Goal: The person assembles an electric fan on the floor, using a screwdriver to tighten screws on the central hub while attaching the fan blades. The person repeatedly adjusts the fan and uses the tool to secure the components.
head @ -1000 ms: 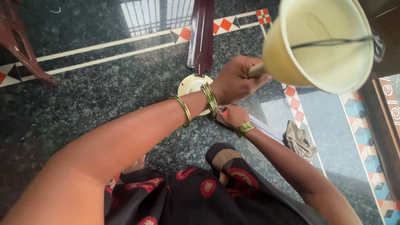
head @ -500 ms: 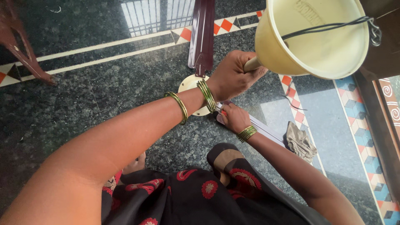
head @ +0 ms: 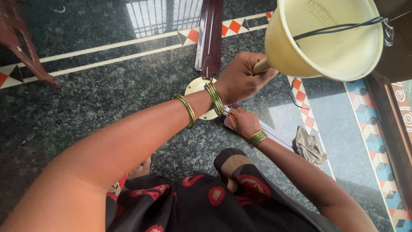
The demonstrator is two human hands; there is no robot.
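We've got our left hand wrapped around the fan's rod; right hand pinches something small, can't tell what.

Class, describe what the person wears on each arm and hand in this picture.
Both arms are bare, with no sleeves or gloves. The left arm carries a thin green-and-gold bangle on the forearm and a stack of them at the wrist. The right hand has a similar stack of bangles at its wrist.
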